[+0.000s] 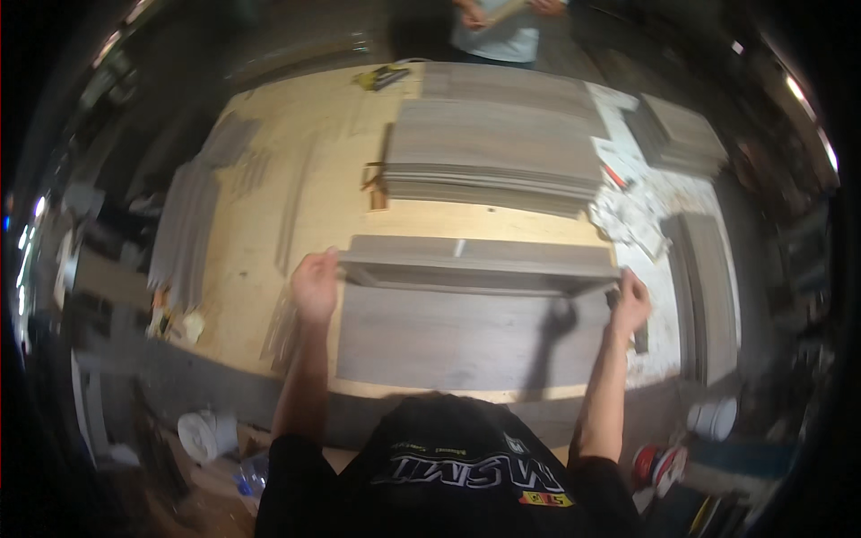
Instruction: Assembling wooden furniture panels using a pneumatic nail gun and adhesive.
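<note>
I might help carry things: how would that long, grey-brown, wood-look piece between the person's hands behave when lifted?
The piece is likely stiff, looking nearly straight between left hand and right hand. It may be fairly light, given just a hand at either end.

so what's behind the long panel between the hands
Behind the panel are a strip of pale tabletop and, farther back, a stack of boards. Whatever the panel itself covers can't be seen.

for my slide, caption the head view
Left hand and right hand hold opposite ends of a long grey-brown wood-grained piece over a pale wooden worktable.
</note>
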Demonstrator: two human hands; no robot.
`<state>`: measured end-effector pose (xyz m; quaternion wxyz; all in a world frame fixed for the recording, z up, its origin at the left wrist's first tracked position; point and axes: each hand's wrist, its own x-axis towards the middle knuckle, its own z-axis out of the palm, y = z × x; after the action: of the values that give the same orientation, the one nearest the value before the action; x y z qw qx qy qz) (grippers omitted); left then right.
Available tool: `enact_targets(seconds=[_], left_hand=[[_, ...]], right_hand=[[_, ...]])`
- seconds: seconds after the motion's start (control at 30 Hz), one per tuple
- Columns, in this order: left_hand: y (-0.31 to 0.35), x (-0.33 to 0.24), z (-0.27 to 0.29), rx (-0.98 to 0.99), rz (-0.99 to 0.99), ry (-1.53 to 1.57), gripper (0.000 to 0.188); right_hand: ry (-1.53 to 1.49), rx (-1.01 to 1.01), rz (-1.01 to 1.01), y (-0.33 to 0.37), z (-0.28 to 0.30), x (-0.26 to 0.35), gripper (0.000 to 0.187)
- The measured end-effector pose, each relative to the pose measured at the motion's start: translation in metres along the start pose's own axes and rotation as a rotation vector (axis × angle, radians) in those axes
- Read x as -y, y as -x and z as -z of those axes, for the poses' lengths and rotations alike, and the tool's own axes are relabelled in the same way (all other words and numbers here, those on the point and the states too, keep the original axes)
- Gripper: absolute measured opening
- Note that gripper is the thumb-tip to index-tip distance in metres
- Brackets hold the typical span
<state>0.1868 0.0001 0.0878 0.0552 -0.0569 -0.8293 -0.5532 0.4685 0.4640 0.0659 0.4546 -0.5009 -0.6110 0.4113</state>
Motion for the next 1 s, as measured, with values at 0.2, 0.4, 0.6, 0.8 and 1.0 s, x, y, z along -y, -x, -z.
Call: enact_targets(seconds=[0.2,0.4,0.6,0.8,1.0], left_hand=[[0.014,0.051,-0.003,-0.061,0.218,0.379,0.046],[0.011,0.069,-0.024,0.002,0.238,0.467,0.049],[-0.004,0.111,-0.07,0.006,0.079,0.397,0.044],[0.024,0.102,-0.042,0.119,0.231,0.008,0.039],[0.073,0.154,-0.015,0.33,-0.044,-0.466,0.059]], right_hand=[[-0.049,0.052,-0.058,-0.001,-0.022,-0.019,0.037],[-0.151,0.228,-0.168,0.018,-0.02,-0.017,0.036],[-0.044,0.338,-0.125,0.012,-0.037,-0.044,0.046],[0.315,0.276,0.184,0.023,-0.018,-0.097,0.041],[0.48,0.58,0.131,0.03,0.02,-0.128,0.042]])
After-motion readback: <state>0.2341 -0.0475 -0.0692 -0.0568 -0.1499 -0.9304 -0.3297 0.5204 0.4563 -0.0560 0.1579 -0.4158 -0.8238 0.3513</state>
